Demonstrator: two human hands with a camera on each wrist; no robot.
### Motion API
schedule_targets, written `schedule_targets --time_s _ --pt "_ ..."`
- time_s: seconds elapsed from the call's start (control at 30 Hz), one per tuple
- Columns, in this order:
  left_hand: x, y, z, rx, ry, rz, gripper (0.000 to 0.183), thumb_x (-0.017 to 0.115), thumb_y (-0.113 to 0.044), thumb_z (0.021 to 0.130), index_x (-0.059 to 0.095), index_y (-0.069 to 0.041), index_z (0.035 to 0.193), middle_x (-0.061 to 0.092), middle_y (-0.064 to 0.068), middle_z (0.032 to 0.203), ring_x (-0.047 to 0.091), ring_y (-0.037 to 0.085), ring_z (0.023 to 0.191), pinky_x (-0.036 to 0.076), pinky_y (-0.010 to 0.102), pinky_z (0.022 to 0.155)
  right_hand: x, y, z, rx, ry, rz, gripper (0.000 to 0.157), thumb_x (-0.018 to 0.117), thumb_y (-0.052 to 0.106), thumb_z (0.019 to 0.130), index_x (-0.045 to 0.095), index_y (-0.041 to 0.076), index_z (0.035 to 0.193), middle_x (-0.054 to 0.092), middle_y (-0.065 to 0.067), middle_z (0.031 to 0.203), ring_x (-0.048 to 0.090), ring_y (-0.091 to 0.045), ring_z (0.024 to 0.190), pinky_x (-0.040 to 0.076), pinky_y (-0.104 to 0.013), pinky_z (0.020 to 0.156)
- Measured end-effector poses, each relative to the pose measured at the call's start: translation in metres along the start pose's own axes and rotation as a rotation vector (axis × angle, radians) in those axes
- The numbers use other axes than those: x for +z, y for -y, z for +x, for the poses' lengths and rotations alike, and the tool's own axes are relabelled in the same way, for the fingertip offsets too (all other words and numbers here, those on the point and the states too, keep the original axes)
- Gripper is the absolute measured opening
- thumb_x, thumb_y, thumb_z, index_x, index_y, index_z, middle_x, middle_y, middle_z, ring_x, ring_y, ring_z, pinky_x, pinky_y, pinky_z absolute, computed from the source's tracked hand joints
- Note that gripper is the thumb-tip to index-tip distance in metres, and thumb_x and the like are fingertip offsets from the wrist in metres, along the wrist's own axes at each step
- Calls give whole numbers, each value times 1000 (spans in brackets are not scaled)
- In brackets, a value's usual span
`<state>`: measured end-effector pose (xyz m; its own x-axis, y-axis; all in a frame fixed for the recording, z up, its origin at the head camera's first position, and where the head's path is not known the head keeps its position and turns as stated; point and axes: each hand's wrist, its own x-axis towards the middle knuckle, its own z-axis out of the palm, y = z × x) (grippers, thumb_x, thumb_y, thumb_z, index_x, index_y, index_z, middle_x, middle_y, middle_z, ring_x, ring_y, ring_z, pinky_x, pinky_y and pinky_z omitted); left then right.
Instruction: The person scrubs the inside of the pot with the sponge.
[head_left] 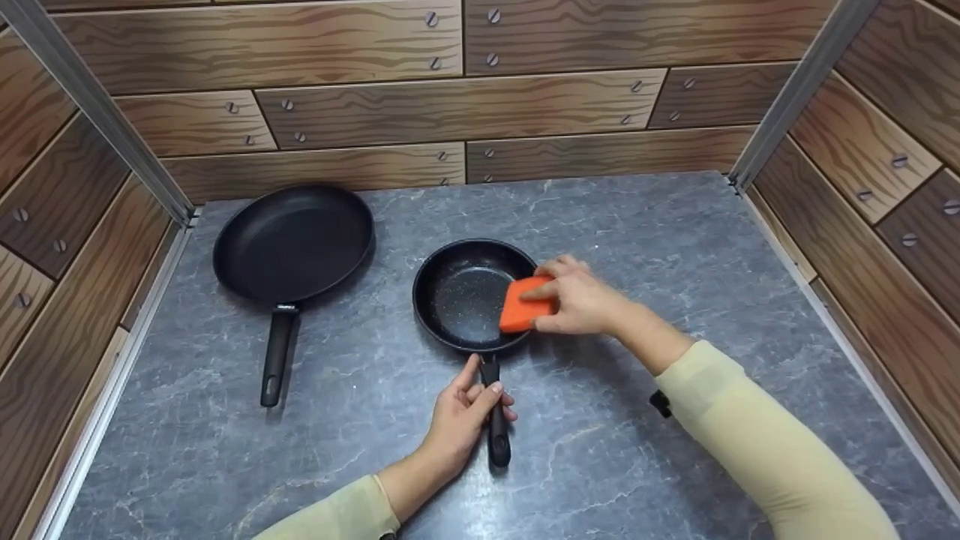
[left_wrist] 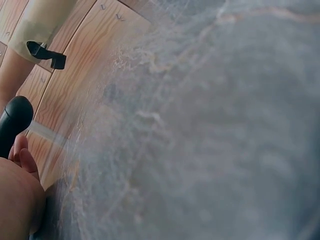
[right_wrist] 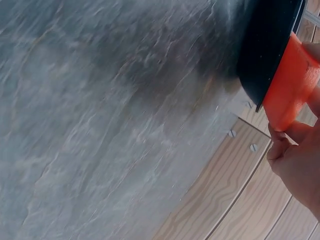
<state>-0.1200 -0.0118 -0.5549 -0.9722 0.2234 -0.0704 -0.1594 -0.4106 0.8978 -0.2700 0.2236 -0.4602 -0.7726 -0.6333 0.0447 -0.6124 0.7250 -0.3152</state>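
A small black frying pan (head_left: pixel 465 300) with a speckled inside sits mid-table, its handle (head_left: pixel 498 435) pointing toward me. My left hand (head_left: pixel 461 412) grips that handle near the pan, thumb on top and fingers curled beneath. In the left wrist view the handle's rounded end (left_wrist: pixel 19 114) shows beside the curled fingers. An orange sponge (head_left: pixel 521 306) is in my right hand (head_left: pixel 581 298), pinched between thumb and fingers at the pan's right inner side. The right wrist view shows the sponge (right_wrist: pixel 287 82) overlapping the rim of the pan (right_wrist: pixel 265 45).
A larger black frying pan (head_left: pixel 296 244) stands at the back left, its handle (head_left: pixel 277 360) toward the front. Grey marbled tabletop (head_left: pixel 637 225) runs beneath both pans. Wood-patterned walls (head_left: pixel 360 112) with metal corner posts (head_left: pixel 802 90) enclose the back and sides.
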Motion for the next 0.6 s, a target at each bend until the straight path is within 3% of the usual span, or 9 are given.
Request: schedule_targets --time_s 0.23,0.47,0.6 --pt "0 -1 0 2 16 -6 81 61 -3 106 9 8 166 74 6 86 74 15 70 63 28 73 2 12 6 16 81 42 51 78 41 86 78 17 131 62 -21 140 49 -38 128 38 -58 103" --pt "0 -1 -1 -9 15 -19 80 61 -3 106 11 6 167 72 6 83 72 15 66 63 28 70 3 20 9 19 142 84 52 78 48 90 77 19 133 63 -19 142 49 -45 137 35 -67 111" --pt "-1 -1 0 -17 12 -14 79 61 -3 106 11 5 167 70 6 82 71 15 64 62 28 69 7 22 10 -12 145 124 52 78 49 91 77 19 134 65 -19 140 53 -39 131 39 -61 108"
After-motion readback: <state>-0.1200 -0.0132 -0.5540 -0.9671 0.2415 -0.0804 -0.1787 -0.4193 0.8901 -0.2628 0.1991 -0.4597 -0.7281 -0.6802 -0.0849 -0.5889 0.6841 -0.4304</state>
